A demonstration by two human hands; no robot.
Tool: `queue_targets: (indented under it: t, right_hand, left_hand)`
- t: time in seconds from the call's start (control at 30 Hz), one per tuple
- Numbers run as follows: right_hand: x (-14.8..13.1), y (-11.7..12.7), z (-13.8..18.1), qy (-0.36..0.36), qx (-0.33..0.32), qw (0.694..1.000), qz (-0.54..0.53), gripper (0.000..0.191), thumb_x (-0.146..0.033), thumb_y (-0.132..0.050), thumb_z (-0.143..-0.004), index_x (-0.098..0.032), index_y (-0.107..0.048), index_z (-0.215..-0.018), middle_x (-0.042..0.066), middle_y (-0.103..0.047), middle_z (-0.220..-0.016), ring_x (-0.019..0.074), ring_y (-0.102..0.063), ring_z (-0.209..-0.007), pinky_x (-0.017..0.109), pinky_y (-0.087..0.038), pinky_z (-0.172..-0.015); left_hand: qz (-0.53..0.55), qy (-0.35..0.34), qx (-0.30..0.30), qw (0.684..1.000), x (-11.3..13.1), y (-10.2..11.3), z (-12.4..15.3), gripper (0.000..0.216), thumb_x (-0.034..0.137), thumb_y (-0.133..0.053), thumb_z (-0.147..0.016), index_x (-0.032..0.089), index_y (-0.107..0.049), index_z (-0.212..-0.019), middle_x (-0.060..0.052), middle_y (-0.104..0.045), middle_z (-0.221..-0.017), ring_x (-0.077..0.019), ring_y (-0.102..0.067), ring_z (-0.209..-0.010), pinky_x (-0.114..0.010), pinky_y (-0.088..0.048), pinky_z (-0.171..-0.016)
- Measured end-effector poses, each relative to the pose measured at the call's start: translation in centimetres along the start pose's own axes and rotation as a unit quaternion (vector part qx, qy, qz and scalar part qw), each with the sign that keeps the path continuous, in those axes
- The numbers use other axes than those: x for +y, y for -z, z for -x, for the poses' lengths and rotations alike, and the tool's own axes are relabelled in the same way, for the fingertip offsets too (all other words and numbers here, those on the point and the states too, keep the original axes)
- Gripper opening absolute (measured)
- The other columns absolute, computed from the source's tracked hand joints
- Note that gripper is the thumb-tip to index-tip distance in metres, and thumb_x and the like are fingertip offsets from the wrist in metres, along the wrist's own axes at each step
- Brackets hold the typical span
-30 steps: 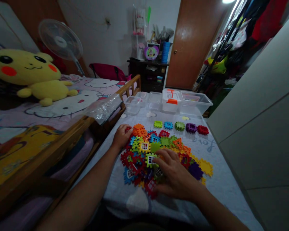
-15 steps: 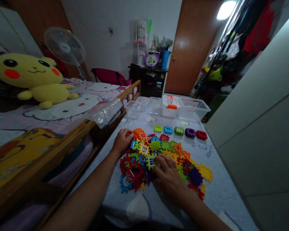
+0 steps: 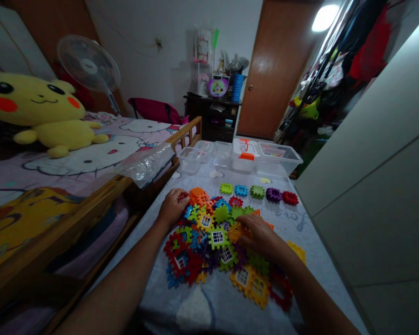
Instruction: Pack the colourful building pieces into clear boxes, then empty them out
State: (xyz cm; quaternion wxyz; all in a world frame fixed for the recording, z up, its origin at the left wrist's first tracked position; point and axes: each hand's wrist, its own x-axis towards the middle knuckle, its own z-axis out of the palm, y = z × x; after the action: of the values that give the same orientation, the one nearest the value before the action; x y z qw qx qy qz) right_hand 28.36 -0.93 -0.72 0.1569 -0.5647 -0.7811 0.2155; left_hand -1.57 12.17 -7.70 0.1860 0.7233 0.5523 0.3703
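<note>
A pile of interlocking plastic building blocks, flat with notched edges, lies on the cloth-covered table. At its far left edge, my left hand (image 3: 172, 207) is closed on a red block (image 3: 182, 198), beside an orange block (image 3: 199, 197). My right hand (image 3: 261, 235) reaches over the pile's right side, fingers apart and slightly bent, touching a yellow-orange block (image 3: 236, 231). Left of it lie a lime window block (image 3: 218, 237) and a yellow window block (image 3: 205, 221). Nearer me are joined yellow blocks (image 3: 251, 284) and a red frame block (image 3: 281, 293). My right hand hides part of the pile.
Behind the pile runs a row of small block stacks, from lime (image 3: 226, 188) to purple (image 3: 274, 195) and red (image 3: 290, 198). Clear plastic boxes (image 3: 190, 160) and an orange-latched box (image 3: 244, 156) stand at the far end. A wooden bed rail (image 3: 125, 190) borders the left.
My right hand has moved right and away from me, off the lime window block. Blocks on the pile's right have shifted; joined yellow window blocks now show nearer me. My left hand stays at the red block.
</note>
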Motion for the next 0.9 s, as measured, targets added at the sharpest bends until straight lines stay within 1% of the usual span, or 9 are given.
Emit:
queue_targets:
  t: [0.07,0.13,0.23,0.37,0.53,0.63,0.7,0.8,0.9]
  right_hand:
    - [0.1,-0.1,0.0,-0.003,0.006,0.999,-0.045,0.038,-0.013,-0.062,-0.074,-0.020,-0.060,-0.111,0.009,-0.064,-0.108,0.0234,-0.059,-0.100,0.037,-0.046,-0.088]
    - [0.4,0.2,0.0,0.003,0.026,0.996,-0.081,0.028,-0.014,-0.061,-0.074,-0.021,-0.060,-0.101,0.005,-0.064,-0.098,0.0201,-0.059,-0.089,0.033,-0.047,-0.079]
    - [1.2,0.7,-0.1,0.007,0.094,0.990,-0.105,0.012,-0.016,-0.057,-0.076,-0.021,-0.054,-0.087,0.001,-0.057,-0.083,0.0171,-0.054,-0.076,0.030,-0.045,-0.069]
    - [1.8,0.7,0.0,0.015,0.193,0.980,-0.055,0.012,-0.013,-0.055,-0.077,-0.022,-0.047,-0.080,0.002,-0.052,-0.085,0.0191,-0.050,-0.082,0.033,-0.043,-0.074]
    - [1.7,0.9,0.9,0.056,0.125,0.990,-0.034,0.022,-0.028,-0.068,-0.077,-0.023,-0.049,-0.086,0.005,-0.054,-0.101,0.0234,-0.050,-0.099,0.038,-0.045,-0.087]
    - [2.0,1.0,1.0,0.046,0.142,0.988,-0.028,0.025,-0.037,-0.064,-0.082,-0.023,-0.052,-0.098,0.008,-0.055,-0.113,0.0261,-0.050,-0.110,0.043,-0.042,-0.096]
    - [2.2,0.6,0.7,0.023,0.151,0.988,0.006,0.040,-0.040,-0.065,-0.081,-0.021,-0.052,-0.113,0.011,-0.055,-0.121,0.0292,-0.047,-0.116,0.047,-0.038,-0.100]
    - [2.0,-0.6,0.2,0.000,0.123,0.990,0.067,0.064,-0.045,-0.072,-0.073,-0.018,-0.050,-0.127,0.014,-0.057,-0.123,0.0331,-0.046,-0.116,0.051,-0.036,-0.101]
    - [1.2,-1.4,-0.2,0.003,0.089,0.990,0.111,0.058,-0.040,-0.073,-0.070,-0.018,-0.056,-0.121,0.014,-0.059,-0.119,0.0329,-0.047,-0.111,0.051,-0.036,-0.097]
  left_hand:
    - [-0.001,-0.001,0.001,1.000,-0.1,-0.1,0.0,0.025,0.037,-0.051,-0.080,0.019,-0.065,-0.090,-0.007,-0.060,-0.103,-0.0230,-0.059,-0.102,-0.038,-0.044,-0.099]
    - [-0.003,-0.002,0.002,1.000,-0.2,-0.1,0.0,0.024,0.036,-0.051,-0.080,0.019,-0.066,-0.090,-0.006,-0.060,-0.103,-0.0229,-0.058,-0.102,-0.038,-0.044,-0.100]
    - [-0.008,-0.005,0.003,1.000,-0.3,-0.2,0.0,0.024,0.035,-0.052,-0.080,0.019,-0.066,-0.090,-0.007,-0.061,-0.103,-0.0233,-0.058,-0.103,-0.039,-0.043,-0.101]
    - [-0.007,-0.007,0.000,1.000,-0.4,-0.3,0.0,0.024,0.035,-0.051,-0.080,0.020,-0.066,-0.091,-0.007,-0.061,-0.104,-0.0232,-0.058,-0.103,-0.038,-0.044,-0.100]
    - [-0.013,-0.012,0.001,1.000,-0.3,-0.2,0.0,0.023,0.034,-0.051,-0.080,0.020,-0.067,-0.089,-0.006,-0.062,-0.102,-0.0233,-0.059,-0.102,-0.038,-0.045,-0.098]
    - [-0.011,-0.010,0.000,1.000,-0.2,-0.2,-0.1,0.023,0.034,-0.051,-0.079,0.020,-0.067,-0.089,-0.006,-0.062,-0.103,-0.0231,-0.059,-0.102,-0.038,-0.045,-0.099]
    - [-0.010,-0.010,0.001,1.000,-0.3,-0.3,0.0,0.023,0.034,-0.052,-0.079,0.020,-0.067,-0.089,-0.006,-0.062,-0.103,-0.0234,-0.059,-0.103,-0.038,-0.044,-0.100]
    - [-0.011,-0.009,0.002,1.000,-0.5,-0.3,0.0,0.024,0.035,-0.052,-0.079,0.020,-0.067,-0.090,-0.007,-0.061,-0.104,-0.0239,-0.059,-0.103,-0.040,-0.044,-0.100]
    - [-0.011,-0.008,-0.001,1.000,-0.6,-0.3,0.0,0.024,0.035,-0.052,-0.080,0.020,-0.067,-0.091,-0.007,-0.061,-0.105,-0.0239,-0.059,-0.104,-0.040,-0.044,-0.101]
